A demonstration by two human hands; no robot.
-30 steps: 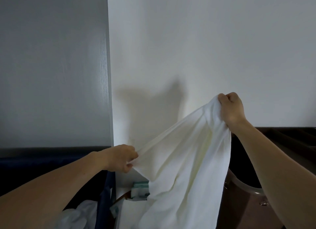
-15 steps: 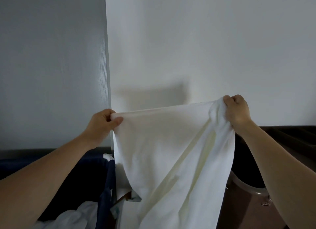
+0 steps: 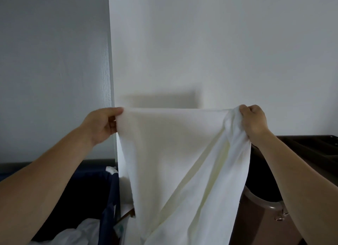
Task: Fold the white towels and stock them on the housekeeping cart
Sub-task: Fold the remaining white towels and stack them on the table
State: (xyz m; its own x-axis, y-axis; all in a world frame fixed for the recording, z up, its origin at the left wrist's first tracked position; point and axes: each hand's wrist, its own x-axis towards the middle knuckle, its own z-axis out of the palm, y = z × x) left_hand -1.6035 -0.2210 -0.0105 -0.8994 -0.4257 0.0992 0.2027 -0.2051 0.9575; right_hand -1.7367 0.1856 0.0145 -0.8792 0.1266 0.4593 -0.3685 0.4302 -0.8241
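At the far left we see a grey panel (image 3: 54, 61). Below it stands a dark blue hamper (image 3: 109, 199) with crumpled white linen (image 3: 80, 230) inside. Above the hamper, the left hand (image 3: 102, 124) is raised in front of the seam where the panel meets the white wall (image 3: 201, 43). Its thumb lies along the top and its fingers are curled underneath, pinching the upper left corner of the white towel (image 3: 173, 153).

The towel hangs in the air between the two hands and rests on nothing. Its top edge is stretched taut and nearly level. The cloth falls in a broad sheet, with diagonal folds running down from the right corner, and leaves view at the bottom edge.

The right hand (image 3: 253, 120) is closed in a fist around the bunched upper right corner, knuckles toward us. Behind that forearm we see a dark tray (image 3: 314, 144), and lower down a brown bin (image 3: 265, 222) with a pale curved rim.

Compared with one second earlier, the left hand has risen from beside the hamper to the height of the right hand. The towel then slanted down from the right fist, and now it spreads flat. The right hand has barely shifted.
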